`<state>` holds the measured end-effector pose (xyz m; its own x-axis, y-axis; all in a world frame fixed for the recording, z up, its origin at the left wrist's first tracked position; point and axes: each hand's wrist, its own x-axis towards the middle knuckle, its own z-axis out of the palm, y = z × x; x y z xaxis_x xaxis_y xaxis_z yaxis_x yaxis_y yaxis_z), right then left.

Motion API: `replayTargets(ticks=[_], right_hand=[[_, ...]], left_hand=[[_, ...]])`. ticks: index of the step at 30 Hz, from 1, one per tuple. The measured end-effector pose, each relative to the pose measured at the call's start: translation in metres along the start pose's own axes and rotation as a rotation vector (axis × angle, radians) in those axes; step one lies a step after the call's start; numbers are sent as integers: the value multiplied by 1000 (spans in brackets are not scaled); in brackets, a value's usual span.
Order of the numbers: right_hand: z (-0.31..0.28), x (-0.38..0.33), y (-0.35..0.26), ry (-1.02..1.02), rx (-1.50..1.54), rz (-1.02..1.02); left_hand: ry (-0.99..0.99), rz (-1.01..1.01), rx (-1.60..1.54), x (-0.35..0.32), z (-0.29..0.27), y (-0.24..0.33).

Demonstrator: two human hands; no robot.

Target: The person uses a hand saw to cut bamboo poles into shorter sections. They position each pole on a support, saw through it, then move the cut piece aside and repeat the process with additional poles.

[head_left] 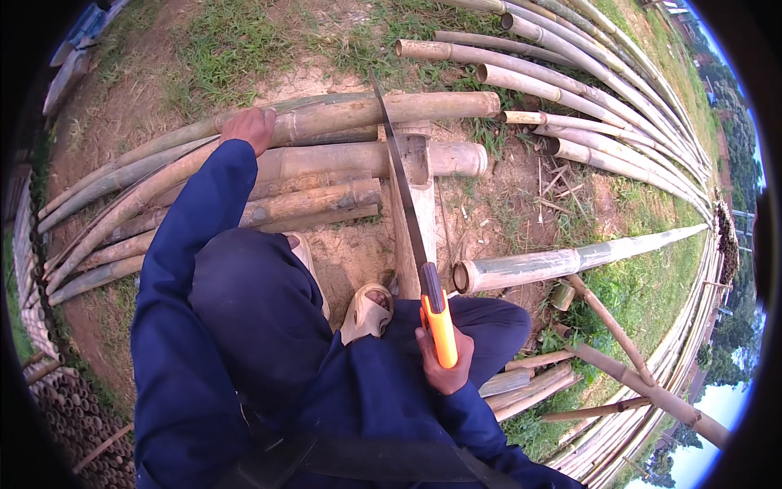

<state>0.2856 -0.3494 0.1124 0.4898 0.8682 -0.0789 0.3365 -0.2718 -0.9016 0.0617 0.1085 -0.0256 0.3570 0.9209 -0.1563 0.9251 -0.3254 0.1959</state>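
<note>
My left hand (251, 129) is closed over a bamboo pole (452, 106) that stretches from the left to its cut end right of centre. Gripped in my right hand (450, 364) is a hand saw (410, 204) with an orange and dark handle. Its long blade points away from me and crosses the held pole, to the right of my left hand. Whether the teeth have entered the bamboo, I cannot tell. Under that pole is a thicker bamboo piece (460, 159), next to a pale notched support (417, 220) that runs toward me.
Several bamboo poles (562, 81) lie at the far right. A single thick pole (562, 265) extends right from near my right knee. Shorter bamboo pieces (318, 200) lie by my sandalled feet (366, 314). Stacked bamboo (81, 432) fills the lower left, and a propped pole frame (643, 387) stands lower right.
</note>
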Motion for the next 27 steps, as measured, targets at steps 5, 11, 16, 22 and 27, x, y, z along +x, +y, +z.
replayTargets(ticks=[5,11,16,22,27], right_hand=[[48,147,4,28,80,-99],[31,72,7,-80,92,24],[5,3,9,48,13,-24],[70,168,0,37,150,-192],[37,61,-8,-8,234,106]], left_hand=[[-14,-82,-27,-7,-22,40],[110,47,-11,2,-11,-3],[-65,-69,-3,-7,-14,15],[-29,-43,-62,-2,-19,19],[-25,-61,-77,-8,-10,4]])
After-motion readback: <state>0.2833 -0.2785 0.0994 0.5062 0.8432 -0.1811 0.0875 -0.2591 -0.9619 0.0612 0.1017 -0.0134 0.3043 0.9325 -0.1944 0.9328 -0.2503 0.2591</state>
